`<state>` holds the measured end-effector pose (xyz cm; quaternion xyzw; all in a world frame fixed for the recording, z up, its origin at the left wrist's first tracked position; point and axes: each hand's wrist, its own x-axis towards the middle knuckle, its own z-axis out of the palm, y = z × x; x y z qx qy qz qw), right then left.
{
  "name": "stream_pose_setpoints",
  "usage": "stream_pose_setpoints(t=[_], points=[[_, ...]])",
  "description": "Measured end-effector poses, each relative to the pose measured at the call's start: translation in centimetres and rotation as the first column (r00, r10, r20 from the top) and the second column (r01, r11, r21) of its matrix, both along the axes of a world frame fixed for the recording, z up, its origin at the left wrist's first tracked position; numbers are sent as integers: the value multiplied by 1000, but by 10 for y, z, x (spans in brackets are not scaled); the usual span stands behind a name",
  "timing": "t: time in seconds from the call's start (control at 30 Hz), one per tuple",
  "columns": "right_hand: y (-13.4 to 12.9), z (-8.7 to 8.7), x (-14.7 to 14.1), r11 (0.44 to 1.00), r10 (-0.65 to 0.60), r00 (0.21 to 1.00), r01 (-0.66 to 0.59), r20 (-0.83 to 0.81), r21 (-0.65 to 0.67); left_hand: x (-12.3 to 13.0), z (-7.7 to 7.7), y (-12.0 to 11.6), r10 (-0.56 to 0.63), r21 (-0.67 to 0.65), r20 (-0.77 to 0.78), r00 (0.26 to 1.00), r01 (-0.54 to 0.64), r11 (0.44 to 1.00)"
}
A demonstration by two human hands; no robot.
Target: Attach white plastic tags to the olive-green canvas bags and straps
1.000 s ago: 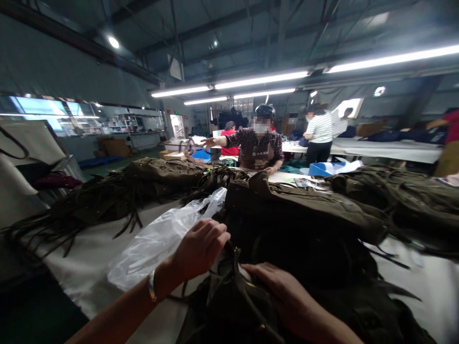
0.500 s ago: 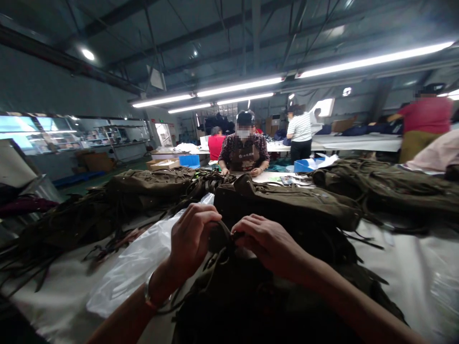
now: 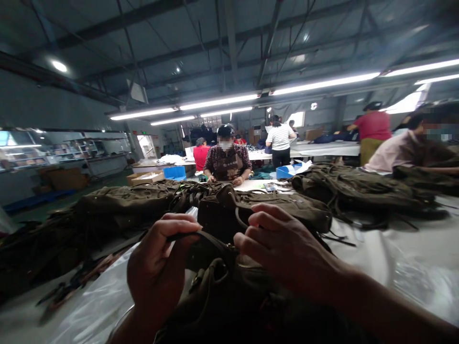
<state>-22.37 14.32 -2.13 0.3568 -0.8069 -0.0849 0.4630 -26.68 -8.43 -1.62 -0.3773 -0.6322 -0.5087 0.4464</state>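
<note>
A dark olive fabric bag [image 3: 215,306] lies right in front of me, its lower part lost in shadow. My left hand [image 3: 158,272] is closed, thumb and forefinger pinching a dark strap [image 3: 211,237] of the bag. This strap arches over to a spot beside the fingertips of my right hand [image 3: 279,243]. Those fingers are curled together around a bent part of the strap that loops up behind them; the exact grip is partly hidden. Just under the right fingers shows a short stretch of metal zipper [image 3: 249,263].
Another olive bag [image 3: 301,208] lies just beyond, with more bags [image 3: 362,186] to the right and a pile [image 3: 118,200] to the left. Clear plastic [image 3: 96,301] sits at lower left. A co-worker in an apron [image 3: 227,165] faces me across the table; another person [image 3: 405,148] leans in at right.
My hands have come nearer and moved apart, the left one going left. More of the strap now stretches between them. The view has swung to the right.
</note>
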Motion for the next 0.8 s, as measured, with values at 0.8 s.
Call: stream_pose_setpoints(t=[0.8], points=[[16, 13, 26, 996, 39, 947, -10, -320, 93, 22, 19, 23, -398, 193, 116, 910, 373, 908]])
